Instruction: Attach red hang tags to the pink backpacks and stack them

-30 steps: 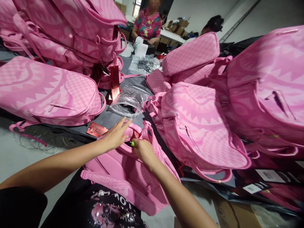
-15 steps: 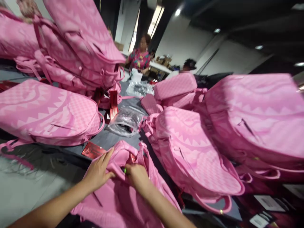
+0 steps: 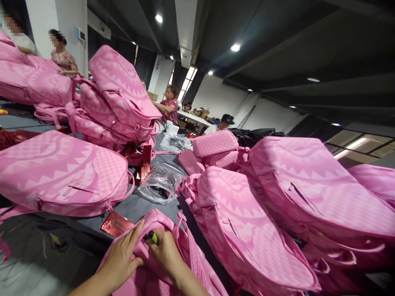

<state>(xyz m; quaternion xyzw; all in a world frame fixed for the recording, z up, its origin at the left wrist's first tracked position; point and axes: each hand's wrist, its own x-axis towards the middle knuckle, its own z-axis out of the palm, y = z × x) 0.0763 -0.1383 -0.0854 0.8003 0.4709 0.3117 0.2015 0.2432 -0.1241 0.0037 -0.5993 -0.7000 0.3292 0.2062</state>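
Observation:
In front of me is a pink backpack (image 3: 145,283), its upper part bunched between my hands. My left hand (image 3: 123,255) grips its fabric at the left, fingers stretched along the outside and thumb towards the middle. Inside my right hand (image 3: 165,248), closed against the same bag, is a small green tool with a black end (image 3: 153,237); its working end is hidden, so its exact kind does not show. A red card tag (image 3: 115,224) lies on the table just beyond my left hand.
More pink backpacks flank me, one at the left (image 3: 61,176) and one at the right (image 3: 240,222). A clear plastic bag (image 3: 160,183) lies mid-table before stacked backpacks (image 3: 123,90). Several people are further back, including a person in a patterned top (image 3: 169,109).
The view has tilted up, showing more ceiling and people. My right hand has shifted slightly left along the bag, and more of the green tool shows. My left hand still grips the fabric.

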